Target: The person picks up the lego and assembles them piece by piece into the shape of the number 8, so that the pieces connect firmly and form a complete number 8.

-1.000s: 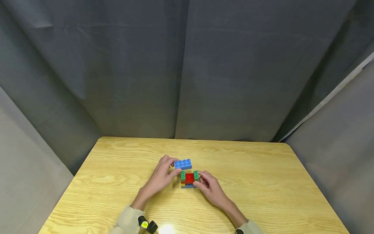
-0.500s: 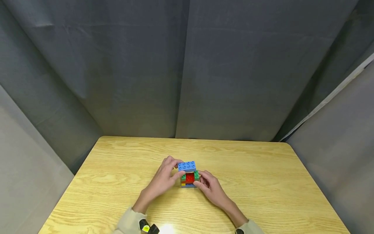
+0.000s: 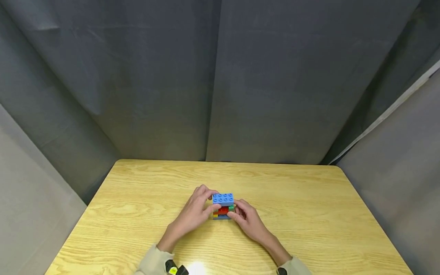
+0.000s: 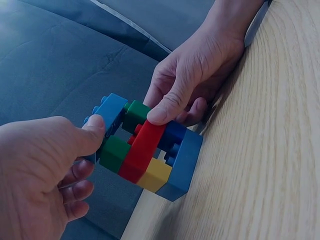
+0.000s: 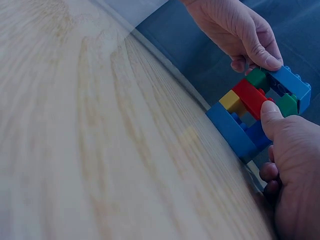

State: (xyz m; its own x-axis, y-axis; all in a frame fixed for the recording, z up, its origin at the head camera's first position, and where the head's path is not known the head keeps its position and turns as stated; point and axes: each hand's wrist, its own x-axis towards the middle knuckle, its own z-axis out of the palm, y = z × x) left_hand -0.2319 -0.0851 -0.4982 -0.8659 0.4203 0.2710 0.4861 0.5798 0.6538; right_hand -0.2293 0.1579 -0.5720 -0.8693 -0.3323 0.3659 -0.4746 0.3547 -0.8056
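Note:
My left hand pinches a light blue eight-stud brick between thumb and fingers, right at the top of a small brick stack. From below, the stack has a blue brick, then a yellow block and a darker blue block with a gap between them. A red brick lies across these. Two green blocks stand on its ends, just under the light blue brick. My right hand holds the stack at its right side, thumb on the red brick's end.
The stack stands on a light wood-grain table. Grey curtains hang behind the table, with pale panels at the sides. Dark straps with devices sit on the sleeves.
My left hand has carried the light blue brick right and towards me, from behind the stack's left end to over both green blocks. The right hand keeps its hold on the stack.

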